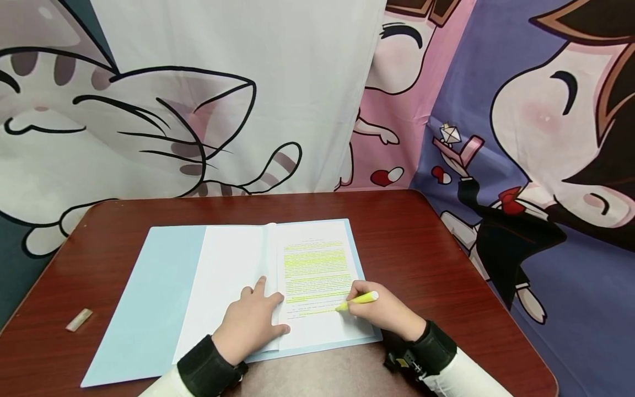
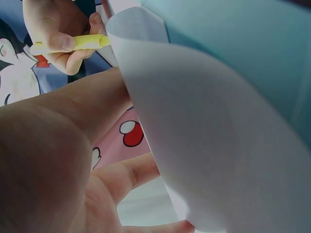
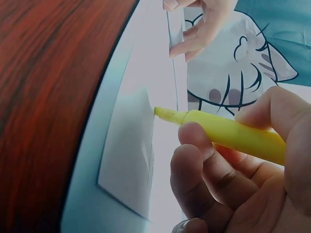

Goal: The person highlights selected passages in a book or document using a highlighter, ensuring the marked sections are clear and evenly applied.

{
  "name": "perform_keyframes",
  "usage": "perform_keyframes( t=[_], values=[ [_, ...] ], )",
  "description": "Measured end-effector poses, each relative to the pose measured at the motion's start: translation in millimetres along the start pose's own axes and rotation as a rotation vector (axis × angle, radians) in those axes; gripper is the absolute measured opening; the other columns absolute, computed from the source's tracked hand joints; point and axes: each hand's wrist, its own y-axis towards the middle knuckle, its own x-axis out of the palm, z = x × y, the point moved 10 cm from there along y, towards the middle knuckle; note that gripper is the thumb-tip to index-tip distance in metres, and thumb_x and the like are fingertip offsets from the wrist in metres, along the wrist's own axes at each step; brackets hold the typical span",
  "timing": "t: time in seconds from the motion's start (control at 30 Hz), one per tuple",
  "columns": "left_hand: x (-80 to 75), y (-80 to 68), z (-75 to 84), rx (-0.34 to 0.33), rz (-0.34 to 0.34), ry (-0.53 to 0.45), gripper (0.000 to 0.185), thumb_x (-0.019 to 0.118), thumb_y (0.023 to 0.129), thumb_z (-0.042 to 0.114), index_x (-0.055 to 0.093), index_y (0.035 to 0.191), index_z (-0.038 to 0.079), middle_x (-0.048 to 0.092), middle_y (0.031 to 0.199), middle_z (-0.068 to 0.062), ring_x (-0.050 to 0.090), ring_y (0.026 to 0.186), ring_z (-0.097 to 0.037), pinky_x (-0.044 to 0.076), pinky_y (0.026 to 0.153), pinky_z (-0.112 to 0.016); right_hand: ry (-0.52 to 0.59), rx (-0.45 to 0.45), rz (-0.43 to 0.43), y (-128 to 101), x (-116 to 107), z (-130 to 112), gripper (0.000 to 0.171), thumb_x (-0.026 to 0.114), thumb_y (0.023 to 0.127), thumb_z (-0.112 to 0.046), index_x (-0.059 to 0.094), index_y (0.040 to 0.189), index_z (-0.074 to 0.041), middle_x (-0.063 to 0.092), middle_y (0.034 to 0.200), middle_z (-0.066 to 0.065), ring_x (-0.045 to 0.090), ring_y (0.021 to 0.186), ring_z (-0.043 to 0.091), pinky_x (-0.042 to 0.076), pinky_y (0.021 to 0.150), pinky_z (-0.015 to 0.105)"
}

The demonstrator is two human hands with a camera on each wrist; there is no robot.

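A light blue folder (image 1: pixel 149 298) lies opened out on the table, with white sheets inside. On its right side is a printed page (image 1: pixel 317 331) whose text lines carry yellow marking over most of their height. My right hand (image 1: pixel 379 309) pinches a yellow highlighter (image 1: pixel 364 298), its tip at a lower line of the text. In the right wrist view the highlighter (image 3: pixel 238 136) shows a chisel tip touching or close to the paper. My left hand (image 1: pixel 253 320) rests with spread fingers on the sheets near the fold. The left wrist view shows a curved white sheet (image 2: pixel 194 121) beside that hand.
A small whitish stick-like piece (image 1: pixel 79 320) lies on the reddish-brown table (image 1: pixel 397 237), left of the folder. A greyish-brown surface (image 1: pixel 317 372) is at the near edge. Cartoon-printed cloths (image 1: pixel 307 82) hang behind and to the right of the table.
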Motion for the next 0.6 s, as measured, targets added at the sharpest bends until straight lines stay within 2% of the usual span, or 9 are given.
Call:
perform_keyframes(
  t=[0.23,0.6],
  values=[
    [0.4,0.6,-0.3,-0.003,-0.003,0.005,0.064,0.082,0.073,0.055,0.07,0.123,0.017,0.045,0.143,-0.029,0.056,0.101,-0.04,0.048,0.058,-0.044,-0.001,0.017,0.012,-2.6,-6.5,5.5,0.011,0.065,0.083,-0.005,0.061,0.078,-0.015,0.053,0.067,-0.003,0.039,0.054,0.009,0.034,0.052,0.022],
    [-1.9,-0.3,1.1,0.002,0.001,0.009,0.064,0.082,0.073,0.055,0.07,0.123,0.017,0.046,0.142,-0.03,0.056,0.102,-0.041,0.048,0.057,-0.045,0.018,0.034,0.032,-6.6,-16.2,11.3,0.011,0.065,0.083,-0.004,0.062,0.079,-0.014,0.057,0.068,-0.001,0.049,0.057,0.012,0.04,0.054,0.023]
  ],
)
